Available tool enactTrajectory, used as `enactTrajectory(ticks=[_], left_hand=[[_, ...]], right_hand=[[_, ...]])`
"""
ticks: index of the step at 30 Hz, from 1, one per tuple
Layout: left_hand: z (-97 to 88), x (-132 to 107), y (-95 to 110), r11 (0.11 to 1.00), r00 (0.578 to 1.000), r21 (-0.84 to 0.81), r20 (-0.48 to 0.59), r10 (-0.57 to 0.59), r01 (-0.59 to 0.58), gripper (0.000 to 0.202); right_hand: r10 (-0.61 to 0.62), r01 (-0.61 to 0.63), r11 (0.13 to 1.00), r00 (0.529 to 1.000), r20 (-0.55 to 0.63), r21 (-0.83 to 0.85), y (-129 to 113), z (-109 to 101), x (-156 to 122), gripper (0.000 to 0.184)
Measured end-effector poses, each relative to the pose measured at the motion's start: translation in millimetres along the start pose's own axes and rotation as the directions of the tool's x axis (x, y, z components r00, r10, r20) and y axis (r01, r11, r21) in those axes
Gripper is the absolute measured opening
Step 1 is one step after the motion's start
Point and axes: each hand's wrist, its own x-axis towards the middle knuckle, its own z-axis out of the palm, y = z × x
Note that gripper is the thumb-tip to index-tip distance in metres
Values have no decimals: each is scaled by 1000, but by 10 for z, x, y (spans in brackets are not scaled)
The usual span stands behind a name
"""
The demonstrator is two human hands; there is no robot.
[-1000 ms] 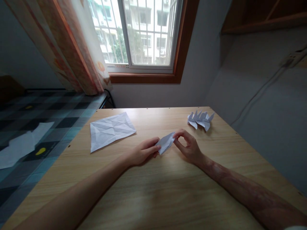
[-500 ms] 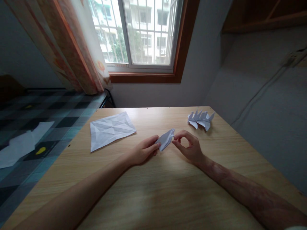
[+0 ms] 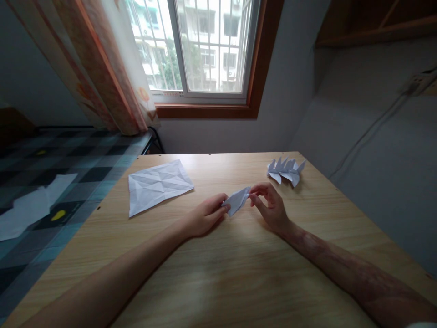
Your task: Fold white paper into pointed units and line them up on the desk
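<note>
Paper (image 3: pixel 236 200), pinched in left fingers (image 3: pixel 222 211), meets right fingers (image 3: pixel 260 189).

Between the fingers (image 3: pixel 220 212), the folded piece (image 3: pixel 235 200) is matt white paper, smooth-faced; left of them, the creased sheet (image 3: pixel 160 187) is matt paper too. Beneath them, the tabletop (image 3: pixel 218 278) looks like smooth, pale-grained wood with a soft sheen; farther left, the bed cover (image 3: pixel 102 157) is cloth.

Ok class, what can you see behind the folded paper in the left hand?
Wooden tabletop shows around the edges of the folded paper. Its far face, the wood directly behind it and any part of the left hand tucked there are covered.
</note>
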Motion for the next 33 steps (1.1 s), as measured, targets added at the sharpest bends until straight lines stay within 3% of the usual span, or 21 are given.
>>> enactTrajectory(ticks=[7, 12, 17, 33], left_hand=[[4, 2, -10, 999, 1000, 48, -21, 16, -15, 30], [18, 5, -5, 994, 996, 102, -73, 46, -39, 30], [27, 4, -5, 986, 992, 147, -80, 96, -84, 27], [35, 11, 67, 951, 986, 284, -79, 147, -120, 26]], right_hand=[[-20, 23, 997, 999, 36, -78, -68, -22, 23, 9], [-36, 43, 996, 995, 98, -78, -137, -32, 63, 20], [24, -22, 998, 999, 42, -50, -79, -33, 31, 16], [133, -140, 986, 988, 78, 87, -72, -7, 51, 21]])
